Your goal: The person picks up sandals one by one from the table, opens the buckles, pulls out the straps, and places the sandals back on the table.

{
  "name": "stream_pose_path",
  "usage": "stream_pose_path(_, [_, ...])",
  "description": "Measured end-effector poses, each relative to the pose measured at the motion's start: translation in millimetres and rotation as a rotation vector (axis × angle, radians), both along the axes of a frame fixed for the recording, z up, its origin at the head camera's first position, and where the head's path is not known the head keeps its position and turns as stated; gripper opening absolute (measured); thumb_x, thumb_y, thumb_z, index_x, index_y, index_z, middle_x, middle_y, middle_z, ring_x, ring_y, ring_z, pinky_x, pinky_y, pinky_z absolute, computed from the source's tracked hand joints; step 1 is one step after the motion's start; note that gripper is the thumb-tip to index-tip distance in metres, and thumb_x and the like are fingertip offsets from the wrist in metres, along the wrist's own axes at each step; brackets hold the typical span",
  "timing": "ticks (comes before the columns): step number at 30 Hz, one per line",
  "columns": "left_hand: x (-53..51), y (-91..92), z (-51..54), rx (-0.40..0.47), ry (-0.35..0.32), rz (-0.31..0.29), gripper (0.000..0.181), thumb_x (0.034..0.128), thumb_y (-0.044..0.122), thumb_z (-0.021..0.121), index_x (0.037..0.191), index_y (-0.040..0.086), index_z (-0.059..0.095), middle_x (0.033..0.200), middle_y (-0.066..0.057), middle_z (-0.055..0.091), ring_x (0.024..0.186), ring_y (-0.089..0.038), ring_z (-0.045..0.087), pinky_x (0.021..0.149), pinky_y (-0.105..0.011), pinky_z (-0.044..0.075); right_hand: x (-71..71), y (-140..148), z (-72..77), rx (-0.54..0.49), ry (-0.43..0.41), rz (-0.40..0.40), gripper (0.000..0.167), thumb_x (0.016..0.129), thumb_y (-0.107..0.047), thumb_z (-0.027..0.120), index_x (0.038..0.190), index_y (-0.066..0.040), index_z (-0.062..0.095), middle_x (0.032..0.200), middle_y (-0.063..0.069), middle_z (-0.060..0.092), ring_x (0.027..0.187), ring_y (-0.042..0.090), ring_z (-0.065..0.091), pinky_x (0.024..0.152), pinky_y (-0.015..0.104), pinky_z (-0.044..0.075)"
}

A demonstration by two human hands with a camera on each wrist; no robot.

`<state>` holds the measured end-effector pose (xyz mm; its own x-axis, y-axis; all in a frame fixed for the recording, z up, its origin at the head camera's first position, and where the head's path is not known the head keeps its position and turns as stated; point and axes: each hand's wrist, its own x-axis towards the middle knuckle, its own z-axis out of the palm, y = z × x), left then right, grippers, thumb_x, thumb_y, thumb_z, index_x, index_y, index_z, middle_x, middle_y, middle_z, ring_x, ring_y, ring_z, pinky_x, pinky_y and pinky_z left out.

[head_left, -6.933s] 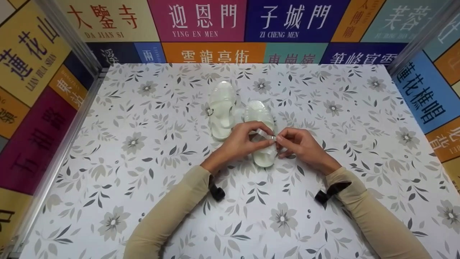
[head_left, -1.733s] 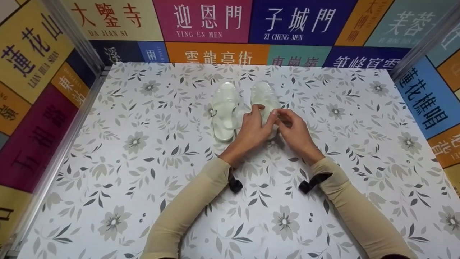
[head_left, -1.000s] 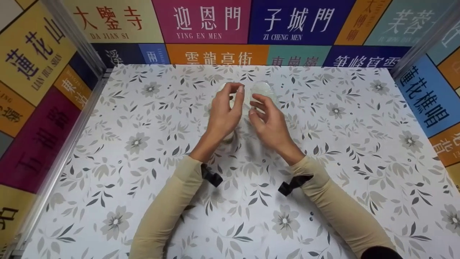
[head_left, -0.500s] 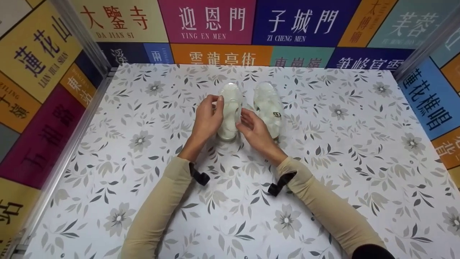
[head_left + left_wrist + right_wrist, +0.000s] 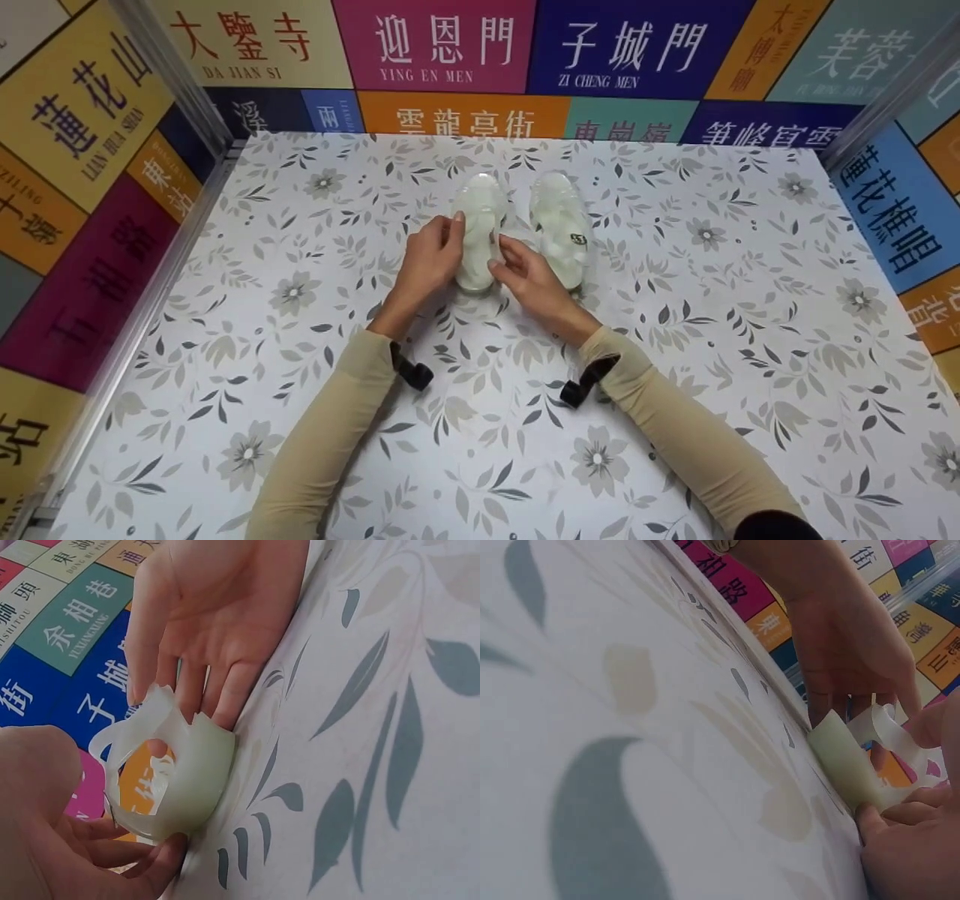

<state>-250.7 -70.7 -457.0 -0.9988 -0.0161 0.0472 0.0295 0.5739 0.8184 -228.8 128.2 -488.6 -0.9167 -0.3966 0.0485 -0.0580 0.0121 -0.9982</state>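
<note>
Two pale translucent sandals lie side by side, toes to the back: the left sandal (image 5: 480, 196) and the right sandal (image 5: 556, 206), which has a small dark mark at its strap. My left hand (image 5: 427, 259) holds the left sandal's outer side, my right hand (image 5: 538, 285) its inner side. In the left wrist view, fingers of my left hand (image 5: 67, 825) curl at the edge of the sandal (image 5: 206, 769), seen from the heel. In the right wrist view, my right hand (image 5: 922, 840) has fingertips against the sandal (image 5: 844, 757), partly hiding it.
The table (image 5: 480, 450) has a white cover with grey leaves and flowers. Behind it and at both sides stand panels (image 5: 442, 45) of coloured blocks with large lettering. Metal rails (image 5: 176, 82) run along the corners.
Both hands have moved left from the right sandal to the left one. The right sandal has shifted back, level with the left. In the last half second, my left hand has come slightly nearer the heel.
</note>
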Motion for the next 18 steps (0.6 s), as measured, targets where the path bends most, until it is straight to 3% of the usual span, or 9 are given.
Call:
stream_pose_path(8, [4.7, 3.1, 2.0, 0.014, 0.048, -0.003, 0.056, 0.1154, 0.051, 0.043, 0.103, 0.008, 0.075, 0.079, -0.002, 0.065, 0.073, -0.019, 0.060, 0.065, -0.032, 0.047, 3.8, 6, -1.2, -0.009, 0.042, -0.010, 0.064, 0.109, -0.015, 0.063, 0.166, 0.000, 0.036, 0.172, 0.013, 0.042, 0.155, 0.028, 0.049, 0.127, 0.040, 0.042])
stream_pose_path(14, [16.0, 5.6, 3.0, 0.012, 0.101, -0.034, 0.057, 0.1152, 0.050, 0.045, 0.097, 0.008, 0.078, 0.076, -0.002, 0.069, 0.069, -0.018, 0.061, 0.061, -0.031, 0.047, 14.4, 14, -0.9, -0.015, 0.102, 0.014, 0.063, 0.108, -0.010, 0.065, 0.164, 0.001, 0.039, 0.169, 0.015, 0.047, 0.153, 0.031, 0.051, 0.123, 0.031, 0.046])
stream_pose_path(18, [24.0, 8.1, 4.3, -0.009, 0.116, -0.051, 0.055, 0.1152, 0.047, 0.047, 0.089, 0.008, 0.076, 0.071, -0.001, 0.065, 0.066, -0.018, 0.058, 0.058, -0.032, 0.045, 25.3, 20, 0.7, 0.006, 0.104, 0.019, 0.064, 0.108, -0.009, 0.065, 0.164, 0.003, 0.037, 0.170, 0.017, 0.045, 0.155, 0.034, 0.049, 0.125, 0.035, 0.044])
